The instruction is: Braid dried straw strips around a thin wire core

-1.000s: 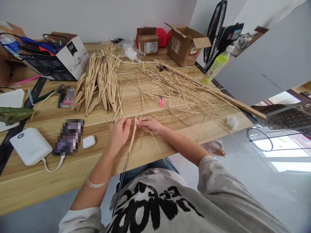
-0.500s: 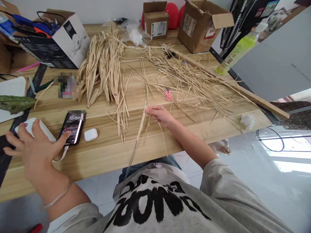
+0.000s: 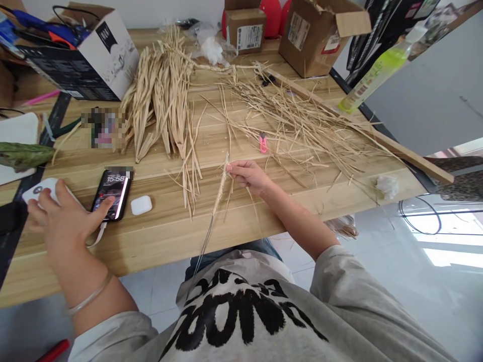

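Note:
Between the thumb and fingers of my right hand (image 3: 249,177) is the upper end of a straw-wrapped wire (image 3: 220,190). Its bare wires run down over the table edge toward my lap. My left hand (image 3: 70,213) is spread at the left, over the lower part of a white power bank (image 3: 51,191), with the thumb on the screen of a phone (image 3: 112,193). A white cable leads from the phone's lower end. Just right of the phone lies a white earbud case (image 3: 141,205). Beyond my right hand are a pink cutter (image 3: 263,143) and loose straw strips (image 3: 298,115).
A large bundle of dried straw (image 3: 162,100) lies at the back left, near a black-and-white box (image 3: 109,60). Cardboard boxes (image 3: 309,40) stand at the back. On the right are a wooden strip (image 3: 407,151) and a bottle of yellow-green liquid (image 3: 377,75).
My left hand has shifted slightly right, its thumb staying on the phone. The phone clock went from 15:57 to 15:58. My right hand keeps its hold on the straw-wrapped wire.

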Available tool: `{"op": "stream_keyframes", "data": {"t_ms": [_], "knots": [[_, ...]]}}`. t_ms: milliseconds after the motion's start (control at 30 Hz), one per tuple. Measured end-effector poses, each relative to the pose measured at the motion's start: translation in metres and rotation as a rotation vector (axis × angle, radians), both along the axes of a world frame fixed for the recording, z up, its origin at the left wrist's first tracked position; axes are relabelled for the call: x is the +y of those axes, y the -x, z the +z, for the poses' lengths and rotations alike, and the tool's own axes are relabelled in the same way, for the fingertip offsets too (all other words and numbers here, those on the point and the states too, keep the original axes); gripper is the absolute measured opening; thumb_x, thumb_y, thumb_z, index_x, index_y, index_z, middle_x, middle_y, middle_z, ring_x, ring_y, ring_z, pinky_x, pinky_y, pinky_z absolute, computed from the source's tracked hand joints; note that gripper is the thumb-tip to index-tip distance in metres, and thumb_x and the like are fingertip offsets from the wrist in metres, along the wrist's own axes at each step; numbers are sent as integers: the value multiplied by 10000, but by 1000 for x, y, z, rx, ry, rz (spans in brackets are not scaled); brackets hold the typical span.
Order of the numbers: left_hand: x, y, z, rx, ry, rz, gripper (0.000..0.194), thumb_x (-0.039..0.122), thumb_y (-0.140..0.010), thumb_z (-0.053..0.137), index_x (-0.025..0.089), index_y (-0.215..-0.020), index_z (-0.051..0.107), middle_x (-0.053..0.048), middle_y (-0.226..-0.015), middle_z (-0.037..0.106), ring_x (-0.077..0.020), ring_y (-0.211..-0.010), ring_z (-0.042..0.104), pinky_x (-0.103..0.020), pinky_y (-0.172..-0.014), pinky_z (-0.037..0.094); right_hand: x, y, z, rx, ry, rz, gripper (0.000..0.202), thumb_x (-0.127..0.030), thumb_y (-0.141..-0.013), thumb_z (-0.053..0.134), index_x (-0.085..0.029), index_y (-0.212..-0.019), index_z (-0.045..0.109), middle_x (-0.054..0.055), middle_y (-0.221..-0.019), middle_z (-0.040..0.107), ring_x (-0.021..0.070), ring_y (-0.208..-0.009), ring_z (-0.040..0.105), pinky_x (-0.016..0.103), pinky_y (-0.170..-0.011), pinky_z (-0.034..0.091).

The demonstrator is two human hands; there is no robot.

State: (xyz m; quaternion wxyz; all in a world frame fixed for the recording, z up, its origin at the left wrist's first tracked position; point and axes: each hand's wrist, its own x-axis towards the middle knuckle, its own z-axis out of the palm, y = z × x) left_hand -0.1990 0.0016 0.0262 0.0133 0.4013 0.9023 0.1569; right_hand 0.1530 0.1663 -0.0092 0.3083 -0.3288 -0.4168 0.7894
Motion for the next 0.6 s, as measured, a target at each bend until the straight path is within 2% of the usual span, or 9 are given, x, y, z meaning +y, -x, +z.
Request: {"op": "stream_keyframes", "data": {"t_ms": [100, 200, 367, 600], "knots": [[2, 3, -2, -2, 3, 3, 1244, 694, -610, 735, 132, -1601, 235, -301, -1645, 192, -557, -1494, 150, -811, -1087, 135, 0, 0, -2, -12, -5, 11, 317, -362, -645, 863, -151, -707, 635, -104, -525, 436, 4, -420, 194, 206, -380, 100], [6, 6, -4, 21, 39, 12, 1245, 713, -627, 697, 84, -1595, 232, -327, -1624, 220, -550, -1481, 195, -779, -1100, 168, 0, 0, -3, -4, -9, 17, 333, -376, -632, 871, -150, -714, 640, -114, -508, 408, 2, -417, 187, 200, -380, 106], [12, 12, -12, 141, 216, 116, 1058, 760, -791, 453, 141, -1601, 171, -246, -1645, 233, -418, -1504, 239, -670, -1134, 258, -2, 1, -1, 19, 3, 3, 374, -389, -575, 894, -139, -694, 642, -99, -531, 477, -13, -405, 188, 202, -375, 89], [15, 22, -21, 158, 135, 180, 848, 621, -883, 436, 194, -1591, 250, -191, -1634, 313, -384, -1490, 310, -661, -1115, 313, -2, 2, 0, 33, 18, 8, 370, -378, -556, 898, -140, -683, 645, -111, -500, 434, -14, -395, 188, 202, -374, 80]]}}
